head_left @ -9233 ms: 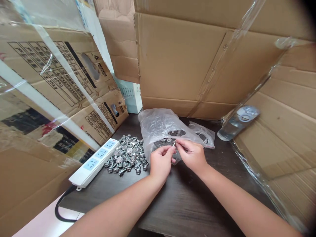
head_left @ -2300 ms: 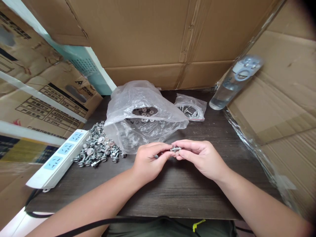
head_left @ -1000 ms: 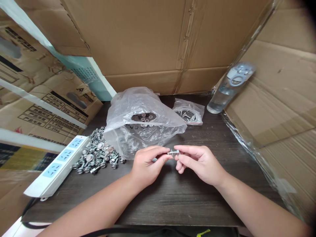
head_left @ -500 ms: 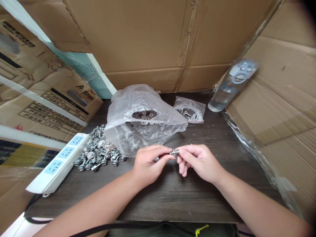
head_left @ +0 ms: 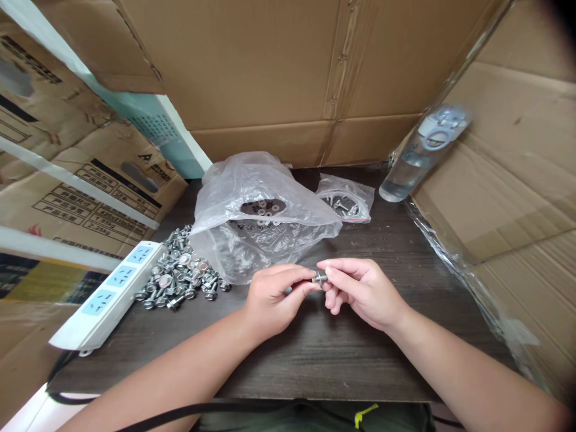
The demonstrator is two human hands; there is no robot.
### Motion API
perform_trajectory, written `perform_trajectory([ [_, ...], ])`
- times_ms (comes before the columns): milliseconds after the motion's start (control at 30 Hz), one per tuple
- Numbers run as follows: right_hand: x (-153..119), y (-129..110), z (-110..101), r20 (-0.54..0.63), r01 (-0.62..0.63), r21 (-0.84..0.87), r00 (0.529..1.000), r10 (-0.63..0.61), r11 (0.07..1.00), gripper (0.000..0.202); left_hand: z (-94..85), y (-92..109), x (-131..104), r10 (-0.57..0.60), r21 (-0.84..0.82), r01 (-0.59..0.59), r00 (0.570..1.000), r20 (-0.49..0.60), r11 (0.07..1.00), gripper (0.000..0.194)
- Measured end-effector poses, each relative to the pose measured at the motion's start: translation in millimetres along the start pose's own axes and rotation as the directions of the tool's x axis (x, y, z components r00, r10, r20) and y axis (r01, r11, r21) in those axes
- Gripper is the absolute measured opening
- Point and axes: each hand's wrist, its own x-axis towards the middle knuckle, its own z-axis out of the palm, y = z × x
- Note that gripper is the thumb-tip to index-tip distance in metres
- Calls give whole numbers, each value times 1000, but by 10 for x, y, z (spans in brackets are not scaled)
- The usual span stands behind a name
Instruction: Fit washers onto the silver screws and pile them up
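Note:
A small silver bolt (head_left: 320, 277) with a washer-like disc around it lies level between my two hands above the table. My left hand (head_left: 275, 297) pinches its left end between thumb and forefinger. At the other end, the thumb and forefinger of my right hand (head_left: 360, 291) close on the bolt's tip, with the remaining fingers curled below. Beyond my hands lies a clear plastic bag (head_left: 270, 174), and several washers (head_left: 269, 214) show through its opening. Many loose bolts (head_left: 180, 276) are heaped left of the bag.
A white power strip (head_left: 108, 297) borders the bolt pile on the left. Behind my right hand lies a small zip bag (head_left: 348, 201) of metal parts. A water bottle (head_left: 418, 157) stands at the back right. Cardboard walls (head_left: 270, 72) surround the dark table (head_left: 360, 372).
My right thumb and forefinger have shifted slightly along the bolt, the forefinger now reaching further left. My left hand keeps its pinch. The view has moved very slightly.

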Motion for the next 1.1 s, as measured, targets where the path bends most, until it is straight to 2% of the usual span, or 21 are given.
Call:
perform_trajectory([
  [267, -23, -57, -34, 103, 16, 46, 994, -20, 999, 31, -8, -12, 23, -38, 13, 39, 997, -64, 999, 7],
  [533, -52, -66, -31, 129, 2, -111, 992, 12, 994, 30, -10, 4, 19, -75, -10, 74, 996, -49, 997, 6],
  [667, -49, -84, -20, 152, -20, -213, 987, 53, 977, 43, -11, 13, 13, -113, -29, 112, 993, -43, 993, 5],
  [767, -51, -84, -13, 162, -9, -229, 986, 47, 973, 44, -15, 15, 10, -149, -48, 147, 987, -52, 988, 11],
  [867, -63, -86, -6, 170, 11, -228, 985, 29, 974, 44, -23, 11, 10, -115, -74, 111, 992, -53, 991, 18],
  [1100, -96, -133, 13, 154, 83, -280, 987, -40, 956, 43, -33, 13, 10, -55, -38, 56, 998, 12, 998, 8],
])
